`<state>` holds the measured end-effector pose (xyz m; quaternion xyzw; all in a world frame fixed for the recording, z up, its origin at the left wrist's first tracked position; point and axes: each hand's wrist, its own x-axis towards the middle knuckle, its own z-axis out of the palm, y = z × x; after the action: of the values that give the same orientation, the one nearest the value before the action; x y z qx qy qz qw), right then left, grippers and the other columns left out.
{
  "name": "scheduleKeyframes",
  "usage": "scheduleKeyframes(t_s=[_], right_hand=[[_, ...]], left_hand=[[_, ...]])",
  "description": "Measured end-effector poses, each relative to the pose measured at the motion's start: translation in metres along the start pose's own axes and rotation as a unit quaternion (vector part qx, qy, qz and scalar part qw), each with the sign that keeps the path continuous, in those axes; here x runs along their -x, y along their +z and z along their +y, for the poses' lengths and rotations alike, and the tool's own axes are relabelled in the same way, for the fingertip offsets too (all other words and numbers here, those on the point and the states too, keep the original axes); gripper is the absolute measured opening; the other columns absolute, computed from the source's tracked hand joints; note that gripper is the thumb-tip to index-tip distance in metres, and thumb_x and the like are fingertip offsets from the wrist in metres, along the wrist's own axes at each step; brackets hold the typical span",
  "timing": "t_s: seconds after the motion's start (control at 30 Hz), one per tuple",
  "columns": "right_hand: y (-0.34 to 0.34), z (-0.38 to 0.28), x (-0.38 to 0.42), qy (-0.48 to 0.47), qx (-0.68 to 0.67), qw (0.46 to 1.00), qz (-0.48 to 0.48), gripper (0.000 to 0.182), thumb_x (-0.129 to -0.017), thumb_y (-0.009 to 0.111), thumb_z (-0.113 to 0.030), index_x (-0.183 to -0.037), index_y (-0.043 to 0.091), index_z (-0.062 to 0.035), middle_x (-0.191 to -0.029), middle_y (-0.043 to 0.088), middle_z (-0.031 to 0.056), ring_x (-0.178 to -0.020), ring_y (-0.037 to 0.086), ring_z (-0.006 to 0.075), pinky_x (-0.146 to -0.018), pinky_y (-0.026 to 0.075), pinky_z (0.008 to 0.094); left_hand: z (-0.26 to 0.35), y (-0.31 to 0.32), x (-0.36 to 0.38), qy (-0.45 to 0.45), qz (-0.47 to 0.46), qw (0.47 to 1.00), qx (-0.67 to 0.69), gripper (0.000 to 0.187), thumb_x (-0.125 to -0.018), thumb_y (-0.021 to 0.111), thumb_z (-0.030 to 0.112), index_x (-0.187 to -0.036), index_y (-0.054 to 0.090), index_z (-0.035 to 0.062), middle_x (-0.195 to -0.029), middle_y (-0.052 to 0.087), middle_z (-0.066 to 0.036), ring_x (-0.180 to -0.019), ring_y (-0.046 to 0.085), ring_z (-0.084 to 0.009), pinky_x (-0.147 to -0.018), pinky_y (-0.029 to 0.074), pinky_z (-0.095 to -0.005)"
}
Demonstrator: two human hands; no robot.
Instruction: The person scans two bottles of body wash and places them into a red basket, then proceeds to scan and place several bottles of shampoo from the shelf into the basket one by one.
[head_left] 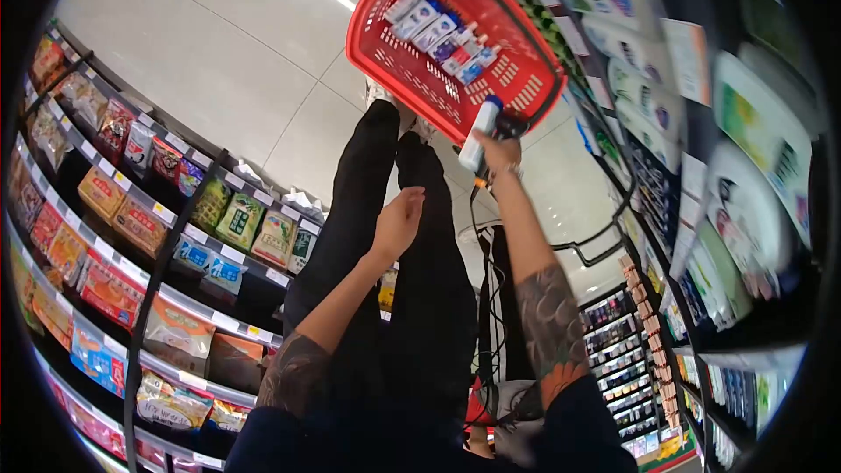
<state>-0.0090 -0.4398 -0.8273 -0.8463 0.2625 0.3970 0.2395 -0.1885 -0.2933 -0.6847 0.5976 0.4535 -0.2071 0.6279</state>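
Right hand has a white bottle gripped, maybe the black handle too (kinda murky there). Left hand is half-curled; can't tell if it's closed. Beyond: red basket holding small packages, glossy pale floor tiles, snack shelves left, bagged goods right.

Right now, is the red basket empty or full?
Neither: a row of mostly white and blue items lies inside the red basket, with bare slotted plastic showing beside them.
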Motion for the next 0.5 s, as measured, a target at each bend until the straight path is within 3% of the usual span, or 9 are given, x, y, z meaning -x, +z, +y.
scheduleKeyframes(t_s=[0.03,0.13,0.23,0.27,0.33,0.5], right_hand=[[0.015,0.000,-0.034,-0.010,0.013,1.000,-0.008,0.056,-0.061,0.089,-0.026,-0.105,0.065,0.0008,-0.097,0.069,0.0119,-0.087,0.066,0.0231,-0.080,0.051,0.0367],[0.054,-0.014,-0.102,-0.046,0.101,0.994,-0.003,0.058,-0.062,0.088,-0.026,-0.107,0.065,0.0025,-0.103,0.068,0.0151,-0.091,0.067,0.0247,-0.081,0.053,0.0362],[0.086,-0.021,-0.181,0.063,0.152,0.986,-0.029,0.075,-0.058,0.090,-0.036,-0.114,0.062,0.0037,-0.110,0.067,0.0158,-0.093,0.067,0.0254,-0.083,0.052,0.0357],[0.097,-0.020,-0.207,0.092,0.160,0.982,-0.048,0.078,-0.057,0.090,-0.039,-0.116,0.061,0.0039,-0.111,0.067,0.0159,-0.093,0.067,0.0256,-0.083,0.052,0.0358],[0.110,-0.046,-0.223,0.103,0.211,0.972,0.011,0.080,-0.058,0.090,-0.041,-0.118,0.060,0.0036,-0.111,0.066,0.0152,-0.094,0.066,0.0248,-0.083,0.053,0.0357],[0.149,-0.021,-0.284,0.109,0.130,0.984,0.047,0.092,-0.055,0.090,-0.044,-0.122,0.052,0.0058,-0.120,0.062,0.0168,-0.105,0.063,0.0270,-0.092,0.050,0.0364]], left_hand=[[-0.017,-0.002,-0.006,0.020,0.012,0.999,-0.023,0.021,-0.093,0.053,0.007,-0.113,0.058,0.0024,-0.101,0.066,-0.019,-0.092,0.066,-0.0331,-0.077,0.053,-0.0353],[-0.037,-0.010,-0.019,0.056,0.038,0.986,-0.150,0.024,-0.089,0.054,0.003,-0.112,0.058,0.0032,-0.102,0.065,-0.017,-0.091,0.065,-0.0340,-0.074,0.053,-0.0384],[-0.006,-0.017,-0.040,-0.046,0.021,0.985,-0.164,0.030,-0.084,0.054,-0.001,-0.113,0.058,0.0047,-0.110,0.061,-0.016,-0.096,0.062,-0.0345,-0.077,0.052,-0.0406],[-0.003,-0.016,-0.046,-0.025,0.025,0.985,-0.170,0.031,-0.083,0.055,-0.001,-0.114,0.058,0.0053,-0.113,0.059,-0.015,-0.099,0.061,-0.0345,-0.080,0.051,-0.0410],[0.000,-0.011,-0.055,0.018,0.035,0.982,-0.184,0.035,-0.081,0.056,-0.002,-0.115,0.058,0.0066,-0.118,0.057,-0.015,-0.106,0.058,-0.0347,-0.087,0.048,-0.0418],[0.020,-0.002,-0.067,0.008,0.040,0.975,-0.220,0.037,-0.080,0.062,0.005,-0.117,0.058,0.0080,-0.127,0.048,-0.020,-0.121,0.045,-0.0405,-0.100,0.038,-0.0490]])
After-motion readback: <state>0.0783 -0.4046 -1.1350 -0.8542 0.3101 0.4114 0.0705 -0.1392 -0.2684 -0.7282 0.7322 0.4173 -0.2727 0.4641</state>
